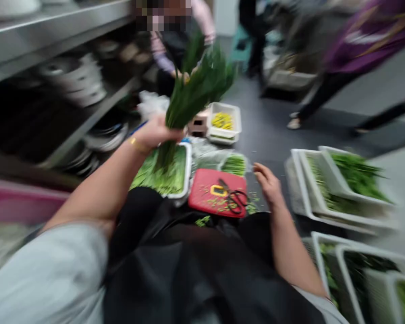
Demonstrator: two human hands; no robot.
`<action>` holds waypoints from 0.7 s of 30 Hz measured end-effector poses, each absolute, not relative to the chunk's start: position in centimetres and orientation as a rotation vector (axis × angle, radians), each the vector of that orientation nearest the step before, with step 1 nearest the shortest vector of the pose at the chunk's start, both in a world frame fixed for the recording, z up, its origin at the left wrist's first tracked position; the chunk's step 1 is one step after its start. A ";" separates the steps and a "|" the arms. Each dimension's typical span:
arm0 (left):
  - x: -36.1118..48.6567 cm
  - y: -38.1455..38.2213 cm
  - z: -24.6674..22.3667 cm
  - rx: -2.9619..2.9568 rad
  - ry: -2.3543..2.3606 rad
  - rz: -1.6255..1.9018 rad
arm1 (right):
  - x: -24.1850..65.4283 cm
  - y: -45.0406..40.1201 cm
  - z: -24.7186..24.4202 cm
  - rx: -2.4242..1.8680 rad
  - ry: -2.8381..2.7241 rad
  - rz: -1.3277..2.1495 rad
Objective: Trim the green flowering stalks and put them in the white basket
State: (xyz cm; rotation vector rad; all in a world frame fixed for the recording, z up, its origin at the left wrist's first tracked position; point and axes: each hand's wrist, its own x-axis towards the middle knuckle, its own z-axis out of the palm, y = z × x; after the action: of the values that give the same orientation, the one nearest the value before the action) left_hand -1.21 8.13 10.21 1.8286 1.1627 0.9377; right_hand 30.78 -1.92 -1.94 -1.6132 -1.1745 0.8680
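My left hand (157,132) is wrapped round a bunch of long green leafy stalks (197,92), held upright with the tops leaning right. The stalk ends reach down over a white basket (188,168) of pale green stalks. My right hand (268,182) hangs over the floor to the right of a red board (202,191), fingers apart and holding nothing. On the board lie black scissors (234,200), a yellow-rimmed object (218,191) and small green scraps. Behind the board sits a bowl of cut greens (234,165).
White baskets of greens (295,180) stand at the right. Ahead are a white tub with yellow items (238,123) and a seated person in pink sleeves (204,20). Metal shelving (60,33) fills the left. Another person in purple (354,49) stands at the far right.
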 end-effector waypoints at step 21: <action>-8.8 17.9 -18.2 1.123 2.207 0.142 | 32.1 1.7 -13.0 -2.054 -1.974 1.350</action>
State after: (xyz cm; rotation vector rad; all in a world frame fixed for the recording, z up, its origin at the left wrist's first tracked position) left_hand -8.81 17.94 -18.24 1.1230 2.2072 0.1416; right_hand 32.12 1.71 -12.99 -2.0544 -1.9741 1.3500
